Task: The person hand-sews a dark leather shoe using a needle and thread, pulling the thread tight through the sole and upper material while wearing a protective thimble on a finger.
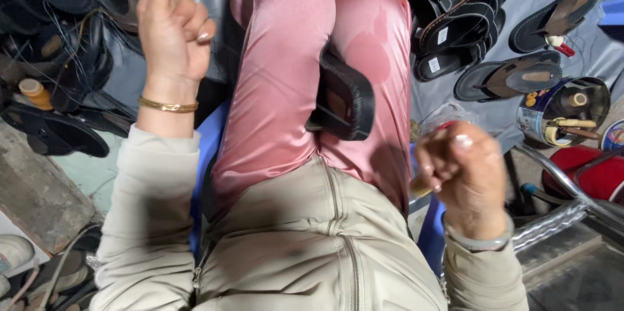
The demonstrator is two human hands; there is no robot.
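One black sandal (344, 93) lies wedged between the knees, unfinished; left hand (170, 28) raised, fingers curled, possibly pulling thread; right hand (455, 168) fisted near it.

right hand (455, 168) blurred – grip unclear, sandal (344, 100) half-hidden between knees

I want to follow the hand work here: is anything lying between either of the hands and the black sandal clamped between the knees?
Nothing visible does. The black sandal sits gripped between the knees. The left hand and right hand are raised apart from it, with only open space between.
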